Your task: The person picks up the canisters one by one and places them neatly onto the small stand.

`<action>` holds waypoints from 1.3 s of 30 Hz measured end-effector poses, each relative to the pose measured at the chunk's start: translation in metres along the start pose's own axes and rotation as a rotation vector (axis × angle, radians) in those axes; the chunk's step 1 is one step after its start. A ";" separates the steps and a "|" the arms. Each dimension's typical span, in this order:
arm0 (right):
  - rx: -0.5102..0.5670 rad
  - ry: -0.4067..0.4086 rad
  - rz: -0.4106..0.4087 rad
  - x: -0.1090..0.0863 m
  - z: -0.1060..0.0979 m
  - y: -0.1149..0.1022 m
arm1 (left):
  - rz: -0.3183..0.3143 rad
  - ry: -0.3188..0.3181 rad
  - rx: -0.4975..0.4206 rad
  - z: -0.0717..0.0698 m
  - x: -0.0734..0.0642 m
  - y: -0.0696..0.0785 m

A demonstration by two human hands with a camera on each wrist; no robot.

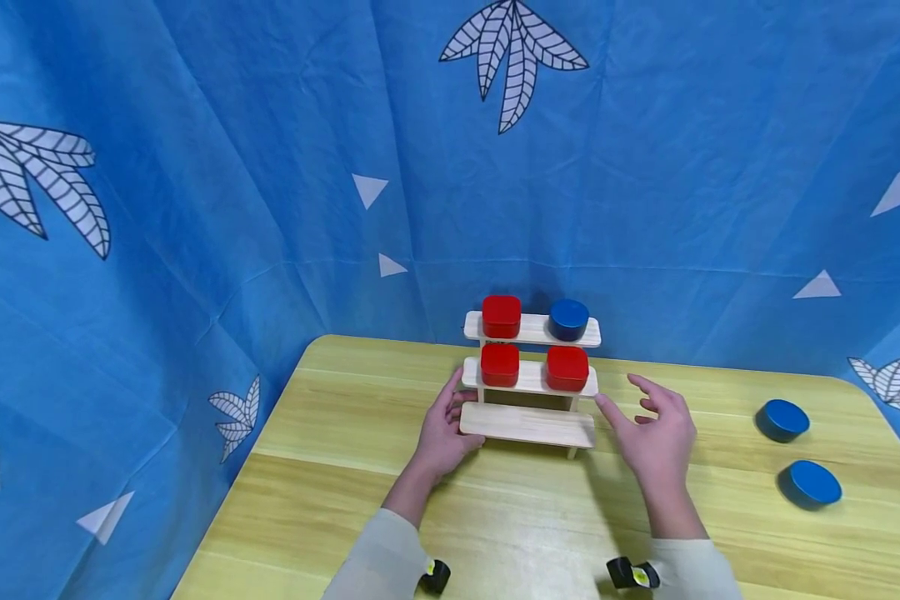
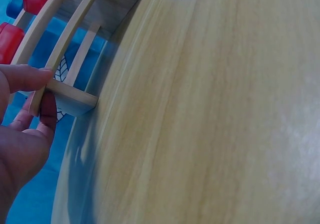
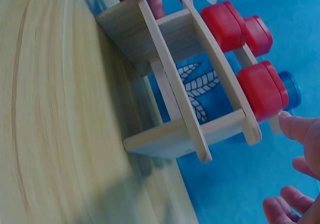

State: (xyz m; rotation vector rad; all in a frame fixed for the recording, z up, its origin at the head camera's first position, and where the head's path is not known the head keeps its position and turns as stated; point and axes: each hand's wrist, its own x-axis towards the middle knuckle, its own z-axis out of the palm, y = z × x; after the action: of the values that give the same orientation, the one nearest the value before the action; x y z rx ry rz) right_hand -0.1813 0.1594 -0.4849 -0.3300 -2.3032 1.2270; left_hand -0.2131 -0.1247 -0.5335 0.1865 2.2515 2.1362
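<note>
A three-tier wooden shelf stand (image 1: 528, 424) stands on the table. On its top tier are a red squarish container (image 1: 501, 317) and a blue round container (image 1: 568, 320). Two more red containers (image 3: 260, 91) sit on the middle tier; the lowest tier is bare. At the stand's left end, my left hand (image 1: 444, 429) pinches the lowest shelf, thumb on top and fingers beneath, as the left wrist view shows. My right hand (image 1: 656, 433) is beside the right end with fingers spread and thumb tip close to the middle shelf, nothing in its grasp.
Two blue round containers (image 1: 782, 420) lie on the wooden table (image 1: 307, 483) at the right. A blue cloth with white leaf prints (image 1: 495, 200) hangs right behind the table's back edge and along the left side.
</note>
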 end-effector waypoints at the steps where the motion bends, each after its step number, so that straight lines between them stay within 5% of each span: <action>1: -0.003 0.005 0.000 0.000 -0.001 0.001 | 0.001 0.000 0.002 0.000 0.000 0.000; 13: -0.032 0.061 0.014 0.000 -0.020 0.019 | -0.002 0.011 0.000 0.000 -0.002 0.002; 39: -0.109 0.070 0.184 0.001 -0.059 0.052 | 0.005 0.000 0.001 0.001 -0.001 0.003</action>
State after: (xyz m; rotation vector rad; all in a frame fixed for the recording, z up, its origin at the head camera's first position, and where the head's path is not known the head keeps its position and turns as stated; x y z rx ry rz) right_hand -0.1517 0.2306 -0.5001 -0.6257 -2.3248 1.1580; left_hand -0.2119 -0.1241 -0.5306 0.1920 2.2547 2.1376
